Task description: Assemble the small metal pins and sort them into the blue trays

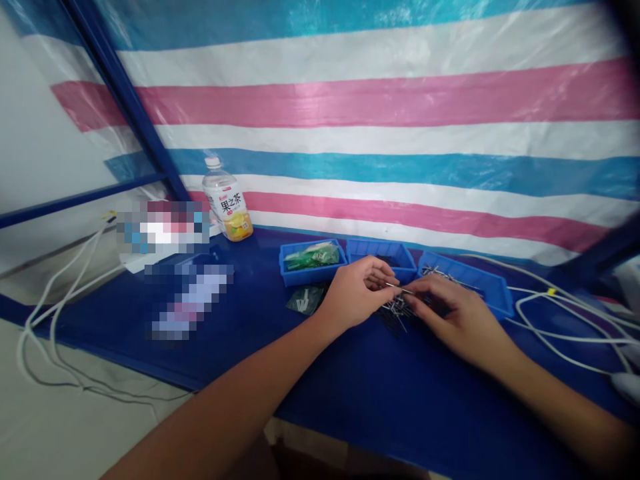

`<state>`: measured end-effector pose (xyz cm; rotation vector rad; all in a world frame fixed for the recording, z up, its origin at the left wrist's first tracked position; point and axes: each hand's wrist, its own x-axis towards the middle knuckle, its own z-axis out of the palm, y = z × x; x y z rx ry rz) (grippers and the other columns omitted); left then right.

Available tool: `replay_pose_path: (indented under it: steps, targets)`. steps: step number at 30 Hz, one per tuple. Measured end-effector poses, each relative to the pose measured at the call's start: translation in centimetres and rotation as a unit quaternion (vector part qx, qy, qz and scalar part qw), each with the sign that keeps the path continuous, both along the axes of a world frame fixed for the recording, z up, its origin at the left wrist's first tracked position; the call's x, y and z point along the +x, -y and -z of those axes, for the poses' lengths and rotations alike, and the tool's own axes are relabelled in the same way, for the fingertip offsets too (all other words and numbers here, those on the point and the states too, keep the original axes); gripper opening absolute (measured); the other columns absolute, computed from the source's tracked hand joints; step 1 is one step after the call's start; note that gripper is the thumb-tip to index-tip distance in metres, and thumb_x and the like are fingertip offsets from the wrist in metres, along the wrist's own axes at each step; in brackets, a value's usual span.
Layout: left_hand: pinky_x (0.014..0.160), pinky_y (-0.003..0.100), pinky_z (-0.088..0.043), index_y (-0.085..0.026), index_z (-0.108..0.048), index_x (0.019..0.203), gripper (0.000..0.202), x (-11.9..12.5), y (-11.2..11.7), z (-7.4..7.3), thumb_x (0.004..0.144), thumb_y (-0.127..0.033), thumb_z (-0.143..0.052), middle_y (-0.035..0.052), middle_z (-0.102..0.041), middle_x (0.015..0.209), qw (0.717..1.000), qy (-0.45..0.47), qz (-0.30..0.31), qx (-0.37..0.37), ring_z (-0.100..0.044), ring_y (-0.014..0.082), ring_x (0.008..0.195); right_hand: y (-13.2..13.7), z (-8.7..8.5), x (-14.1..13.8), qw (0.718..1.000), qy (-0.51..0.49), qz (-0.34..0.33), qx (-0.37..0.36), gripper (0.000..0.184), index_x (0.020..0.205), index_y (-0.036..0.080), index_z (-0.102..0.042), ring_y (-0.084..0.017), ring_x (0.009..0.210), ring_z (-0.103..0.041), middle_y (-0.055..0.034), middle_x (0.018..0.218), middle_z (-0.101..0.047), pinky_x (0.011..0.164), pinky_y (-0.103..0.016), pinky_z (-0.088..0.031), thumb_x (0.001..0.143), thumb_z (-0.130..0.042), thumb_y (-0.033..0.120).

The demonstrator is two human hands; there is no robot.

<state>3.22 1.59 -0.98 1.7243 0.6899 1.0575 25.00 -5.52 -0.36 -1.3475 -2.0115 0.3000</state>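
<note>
In the head view, the left hand [350, 293] is pinching a thin metal pin [395, 287] between its thumb and fingers, so that grip is closed. The right hand [463, 320] is curving in from 3 o'clock, its fingertips [411, 283] meeting the pin's far end; I cannot tell whether it is gripping the pin or only touching it. Both hands are hovering over a loose heap of pins [395, 312] lying on the blue table [400, 400], directly beneath the fingers.

Three blue trays are sitting in a row at 12 o'clock, just beyond the hands. The left tray [289, 267] is holding green packets [313, 257], the middle tray [380, 249] is showing something dark inside, and the right tray [483, 283] is holding more pins [440, 273]. A dark packet [306, 299] is lying on the table just beside the left hand.

A bottle of tea [227, 200] is standing upright at 10 o'clock. Two pixelated objects [190, 300] are lying at 9 o'clock, too blurred to name. White cables [565, 327] are trailing across the table at 3 o'clock, and a striped tarp [375, 107] is hanging behind everything.
</note>
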Motion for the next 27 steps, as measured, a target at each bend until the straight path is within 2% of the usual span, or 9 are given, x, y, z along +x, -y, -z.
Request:
replay_pose_path:
  steps: [4,10,15,18,22,25,27]
  targets:
    - [0.088,0.036,-0.066,-0.016,-0.069,0.11,0.029,0.0,0.0,-0.1,0.086,-0.017,-0.084,0.0122,-0.082,0.108,1.0,0.014,0.011,0.007,-0.08,0.0191,0.092,0.0,-0.1,-0.2,1.0,0.01,-0.011,-0.028,0.023,0.104,0.027,-0.075,-0.023,0.083,-0.071,-0.0045,0.096,-0.076,0.076,-0.037,-0.054,0.109,-0.057,0.041]
    - [0.086,0.035,-0.067,-0.017,-0.07,0.122,0.037,0.0,0.3,-0.4,0.087,-0.014,-0.081,0.011,-0.083,0.11,0.999,-0.012,0.007,0.039,-0.079,0.0179,0.087,0.1,-0.7,-0.4,0.997,0.021,-0.046,-0.049,0.032,0.094,0.026,-0.071,-0.022,0.081,-0.068,-0.0038,0.088,-0.072,0.074,-0.035,-0.053,0.111,-0.05,0.044]
    - [0.086,0.033,-0.066,-0.017,-0.066,0.132,0.046,0.1,0.3,-0.6,0.088,-0.012,-0.078,0.012,-0.081,0.12,0.998,0.014,-0.013,0.052,-0.08,0.0198,0.098,0.1,-0.8,0.3,0.997,-0.022,0.017,-0.073,0.036,0.098,0.026,-0.073,-0.021,0.075,-0.069,-0.0024,0.085,-0.075,0.068,-0.034,-0.051,0.111,-0.049,0.05]
    - [0.083,0.034,-0.065,-0.018,-0.068,0.129,0.037,0.0,0.2,-0.7,0.093,-0.018,-0.075,0.0101,-0.082,0.114,0.997,-0.006,-0.038,0.073,-0.079,0.0217,0.102,0.0,-1.2,1.3,0.996,-0.026,0.082,-0.013,0.035,0.099,0.026,-0.073,-0.024,0.082,-0.071,-0.0039,0.091,-0.077,0.07,-0.035,-0.052,0.109,-0.052,0.052]
    - [0.082,0.035,-0.064,-0.02,-0.069,0.13,0.032,-0.3,0.2,-0.8,0.098,-0.023,-0.07,0.0085,-0.082,0.112,0.995,-0.025,-0.052,0.079,-0.078,0.0218,0.101,0.2,-2.5,2.7,0.977,0.063,0.174,0.107,0.04,0.082,0.025,-0.066,-0.024,0.066,-0.062,-0.0064,0.075,-0.069,0.062,-0.038,-0.042,0.106,-0.056,0.055]
    - [0.079,0.035,-0.064,-0.021,-0.069,0.13,0.031,-0.3,0.3,-0.6,0.099,-0.025,-0.069,0.0088,-0.081,0.111,0.995,-0.032,-0.054,0.08,-0.077,0.0222,0.099,0.6,-3.3,3.2,0.968,0.099,0.199,0.117,0.044,0.074,0.026,-0.059,-0.024,0.059,-0.059,-0.0061,0.066,-0.063,0.06,-0.04,-0.039,0.107,-0.054,0.054]
    - [0.078,0.035,-0.064,-0.021,-0.07,0.13,0.031,-0.2,0.3,-0.4,0.099,-0.025,-0.068,0.0088,-0.081,0.111,0.994,-0.037,-0.055,0.086,-0.077,0.0217,0.097,0.7,-3.2,3.3,0.972,0.114,0.174,0.114,0.041,0.076,0.027,-0.061,-0.024,0.059,-0.061,-0.0059,0.068,-0.064,0.059,-0.04,-0.04,0.108,-0.054,0.052]
